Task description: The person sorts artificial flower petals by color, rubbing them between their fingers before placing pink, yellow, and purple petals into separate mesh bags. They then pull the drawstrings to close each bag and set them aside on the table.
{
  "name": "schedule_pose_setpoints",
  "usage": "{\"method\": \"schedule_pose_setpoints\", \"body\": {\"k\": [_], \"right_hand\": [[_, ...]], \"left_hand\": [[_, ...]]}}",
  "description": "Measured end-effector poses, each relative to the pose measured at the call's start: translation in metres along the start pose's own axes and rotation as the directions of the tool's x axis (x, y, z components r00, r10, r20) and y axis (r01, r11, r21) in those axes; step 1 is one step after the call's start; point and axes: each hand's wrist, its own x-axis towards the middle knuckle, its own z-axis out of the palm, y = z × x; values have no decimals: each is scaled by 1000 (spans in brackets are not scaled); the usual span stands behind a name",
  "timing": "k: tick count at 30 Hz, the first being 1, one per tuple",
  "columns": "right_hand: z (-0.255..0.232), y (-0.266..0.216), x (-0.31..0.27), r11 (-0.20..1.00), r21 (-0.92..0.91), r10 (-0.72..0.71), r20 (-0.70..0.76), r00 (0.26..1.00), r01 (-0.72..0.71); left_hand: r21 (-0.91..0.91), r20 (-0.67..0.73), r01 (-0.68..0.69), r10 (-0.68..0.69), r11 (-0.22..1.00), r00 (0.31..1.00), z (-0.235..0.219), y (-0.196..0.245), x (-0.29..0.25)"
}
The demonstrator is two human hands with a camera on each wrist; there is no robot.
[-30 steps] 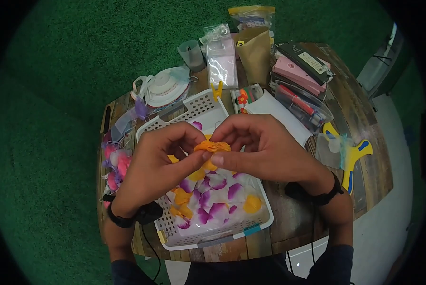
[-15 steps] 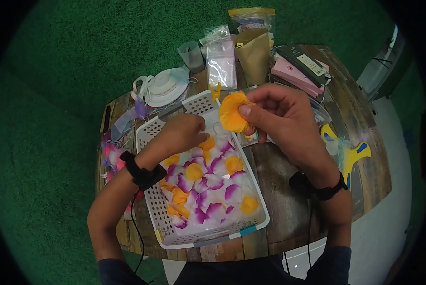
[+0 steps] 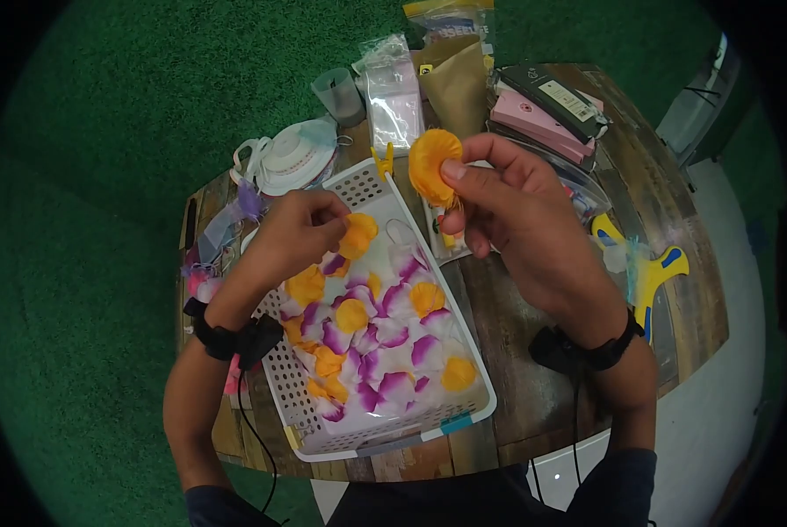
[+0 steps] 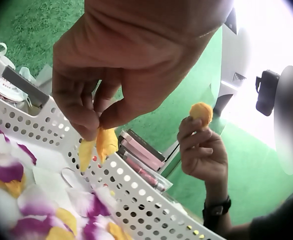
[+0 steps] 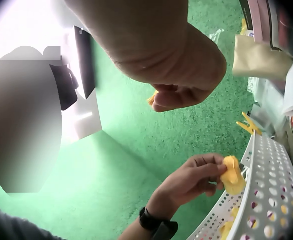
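Note:
Between thumb and fingers my left hand [image 3: 297, 233] pinches an orange artificial petal [image 3: 359, 237] over the far left part of a white perforated basket [image 3: 490, 386]. In the left wrist view the pinched petal [image 4: 106, 145] hangs below the fingertips, beside a paler yellow one. My right hand [image 3: 521, 211] holds up a stack of orange petals [image 3: 433, 167] past the basket's far right side, thumb pressed on the front. Inside the basket lie many loose petals, white with purple edges [image 3: 398, 386] and orange [image 3: 458, 374].
A yellow clothes peg [image 3: 383, 162] clips the basket's far rim. Behind stand a grey cup [image 3: 339, 98], clear packets [image 3: 393, 105] and a brown paper bag [image 3: 457, 88]. Pink and black boxes [image 3: 543, 114] lie at the back right, a yellow-and-blue tool [image 3: 653, 285] at the right.
Both hands were together at the orange stack; they have since parted. The left hand went down to the basket and now holds a petal up. The right hand rose with the stack.

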Motion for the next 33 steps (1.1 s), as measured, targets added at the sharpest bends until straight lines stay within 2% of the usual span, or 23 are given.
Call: {"method": "schedule_pose_setpoints", "body": {"k": [1,2,4,5,7,12,14,20,22,23,25,29,31,33], "right_hand": [[2,1,-2,998,28,51,3,999,-52],[4,3,-4,993,54,102,6,995,-103],[9,7,-7,995,25,99,5,995,-99],[11,10,-8,995,0,99,4,995,-99],[15,15,-11,996,9,91,37,995,-91],[17,22,-12,989,92,110,69,992,-116],[15,26,-12,994,98,50,32,998,-53],[16,20,-15,994,105,1,20,1000,-3],[17,22,-14,991,132,-29,5,1000,28],[17,22,-14,986,159,-58,-10,998,59],[16,23,-13,983,170,-60,-19,998,62],[13,24,-12,985,175,-3,-25,1000,8],[13,25,-13,986,165,-1,-13,1000,3],[12,26,-12,988,156,2,-2,1000,-2]], "left_hand": [[-216,-44,38,-48,976,998,-1,3,-5],[-217,-45,36,-46,976,998,-1,8,-11],[-381,-94,35,-77,924,993,-2,24,-21],[-383,-96,32,-74,923,993,-1,29,-25],[-552,-108,-13,-56,834,993,1,40,-31],[-615,-183,-139,31,776,983,13,64,-41],[-615,-200,-176,64,769,978,16,70,-43],[-608,-227,-249,135,754,964,24,78,-43],[-699,-287,-316,153,641,946,31,83,-42],[-699,-286,-316,154,641,946,36,85,-42],[-611,-381,-436,237,661,894,45,84,-40],[-612,-317,-380,224,694,921,42,73,-38],[-672,-248,-291,164,681,955,36,70,-40],[-664,-261,-301,166,684,951,36,71,-41]]}}
